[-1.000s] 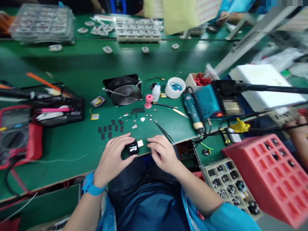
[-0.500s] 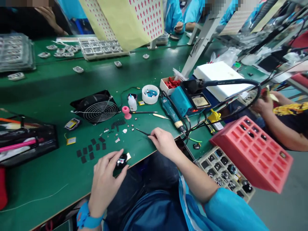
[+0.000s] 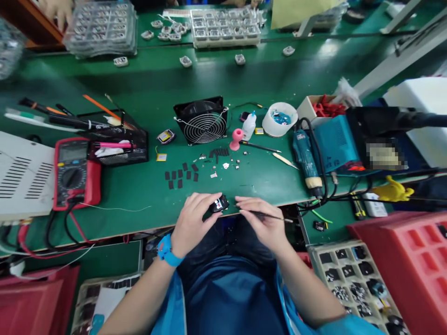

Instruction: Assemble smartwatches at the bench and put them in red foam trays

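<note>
Clasping its edge, the left fingers [image 3: 200, 203] are steadying a probably light, fragile smartwatch [image 3: 220, 204]; the right fingers [image 3: 254, 204] are pinching tweezers [image 3: 268, 216].

Green bench [image 3: 129, 188]: fan [image 3: 206, 128], multimeter [image 3: 71, 177], 9 black pads [image 3: 180, 173], tiny scraps [image 3: 226, 165], possibly metal.

Left fingers [image 3: 203, 201] around black device [image 3: 220, 204], right fingers [image 3: 254, 203] gripping tweezers [image 3: 270, 216], fan [image 3: 201, 122] beyond

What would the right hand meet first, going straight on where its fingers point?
Probably the small black device in the left hand, across a small gap from the right hand; depth is unclear here, so it might pass above.
</note>
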The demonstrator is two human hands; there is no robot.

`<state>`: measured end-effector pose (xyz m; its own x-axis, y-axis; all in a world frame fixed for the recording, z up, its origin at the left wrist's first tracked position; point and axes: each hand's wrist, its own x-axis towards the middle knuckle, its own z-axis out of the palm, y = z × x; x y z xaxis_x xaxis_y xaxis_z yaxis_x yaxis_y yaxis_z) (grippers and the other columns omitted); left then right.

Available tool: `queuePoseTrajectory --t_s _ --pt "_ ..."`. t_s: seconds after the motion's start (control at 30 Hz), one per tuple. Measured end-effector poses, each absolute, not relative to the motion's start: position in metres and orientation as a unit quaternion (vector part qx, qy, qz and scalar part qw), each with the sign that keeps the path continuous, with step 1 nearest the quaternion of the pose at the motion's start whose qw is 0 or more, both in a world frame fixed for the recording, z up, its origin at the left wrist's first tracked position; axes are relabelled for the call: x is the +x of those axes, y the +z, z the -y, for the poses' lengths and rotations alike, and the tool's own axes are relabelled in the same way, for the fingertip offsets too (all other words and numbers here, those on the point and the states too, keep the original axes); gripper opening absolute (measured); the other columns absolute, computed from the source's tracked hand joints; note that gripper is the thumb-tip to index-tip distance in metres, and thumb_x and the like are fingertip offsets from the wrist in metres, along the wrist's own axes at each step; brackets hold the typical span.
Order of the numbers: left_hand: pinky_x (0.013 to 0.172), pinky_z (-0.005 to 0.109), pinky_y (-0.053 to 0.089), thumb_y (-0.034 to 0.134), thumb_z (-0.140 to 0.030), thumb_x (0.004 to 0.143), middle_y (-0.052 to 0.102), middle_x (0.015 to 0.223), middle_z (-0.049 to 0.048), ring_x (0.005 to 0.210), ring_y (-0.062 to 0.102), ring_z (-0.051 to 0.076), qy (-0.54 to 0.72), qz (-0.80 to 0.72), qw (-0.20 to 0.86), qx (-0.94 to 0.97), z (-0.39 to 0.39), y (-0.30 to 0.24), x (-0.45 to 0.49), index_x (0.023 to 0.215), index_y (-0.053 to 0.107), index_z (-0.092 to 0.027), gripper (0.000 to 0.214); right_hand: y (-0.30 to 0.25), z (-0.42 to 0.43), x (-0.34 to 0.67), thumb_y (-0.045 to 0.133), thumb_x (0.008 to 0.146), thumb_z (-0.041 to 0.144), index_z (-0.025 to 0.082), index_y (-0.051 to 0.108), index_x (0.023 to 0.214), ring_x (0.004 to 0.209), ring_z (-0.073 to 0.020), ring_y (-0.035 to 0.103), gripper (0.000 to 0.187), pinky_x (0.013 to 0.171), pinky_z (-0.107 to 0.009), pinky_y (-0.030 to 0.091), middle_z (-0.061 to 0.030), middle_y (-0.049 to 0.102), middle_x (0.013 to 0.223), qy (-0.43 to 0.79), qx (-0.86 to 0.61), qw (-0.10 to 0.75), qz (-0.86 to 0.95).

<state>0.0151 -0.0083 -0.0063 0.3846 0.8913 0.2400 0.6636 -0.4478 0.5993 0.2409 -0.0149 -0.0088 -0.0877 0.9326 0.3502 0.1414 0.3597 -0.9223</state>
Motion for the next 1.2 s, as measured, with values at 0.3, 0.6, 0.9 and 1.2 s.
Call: queuePoseTrajectory --t_s 0.3,0.6,0.9,1.2 --pt "0.089 0.042 0.054 0.06 -0.029 0.1 0.073 0.114 0.0076 0.101 0.066 0.024 0.282 -0.48 0.211 0.803 0.008 -0.007 0.015 0.136 0.056 -0.026 0.036 -0.015 0.022 0.216 0.066 0.095 0.011 0.023 0.075 0.109 0.111 -0.0257 0.075 0.02 0.092 -0.041 0.065 -0.0098 0.079 0.107 0.298 -0.366 0.51 0.719" --pt "0.088 0.039 0.055 0.065 -0.022 0.097 0.075 0.118 0.0074 0.103 0.068 0.023 0.317 -0.461 0.184 0.808 0.007 -0.007 0.017 0.129 0.059 -0.025 0.033 -0.023 0.024 0.218 0.06 0.097 0.006 0.019 0.073 0.111 0.12 -0.0258 0.071 0.023 0.097 -0.044 0.064 -0.0129 0.078 0.112 0.267 -0.335 0.503 0.751" --pt "0.086 0.04 0.056 0.067 -0.02 0.095 0.076 0.118 0.0077 0.102 0.07 0.022 0.34 -0.47 0.197 0.79 0.007 -0.008 0.019 0.102 0.06 -0.023 0.011 -0.028 0.027 0.215 0.059 0.097 0.005 0.017 0.073 0.11 0.12 -0.0264 0.071 0.023 0.097 -0.044 0.064 -0.0147 0.078 0.114 0.259 -0.338 0.513 0.745" --pt "0.084 0.039 0.055 0.071 -0.019 0.091 0.077 0.114 0.0059 0.099 0.069 0.022 0.356 -0.472 0.214 0.778 0.008 -0.005 0.02 0.086 0.056 -0.023 0.017 -0.017 0.024 0.215 0.067 0.094 0.009 0.021 0.075 0.104 0.106 -0.0242 0.077 0.018 0.092 -0.039 0.065 -0.0114 0.08 0.107 0.305 -0.372 0.533 0.696"
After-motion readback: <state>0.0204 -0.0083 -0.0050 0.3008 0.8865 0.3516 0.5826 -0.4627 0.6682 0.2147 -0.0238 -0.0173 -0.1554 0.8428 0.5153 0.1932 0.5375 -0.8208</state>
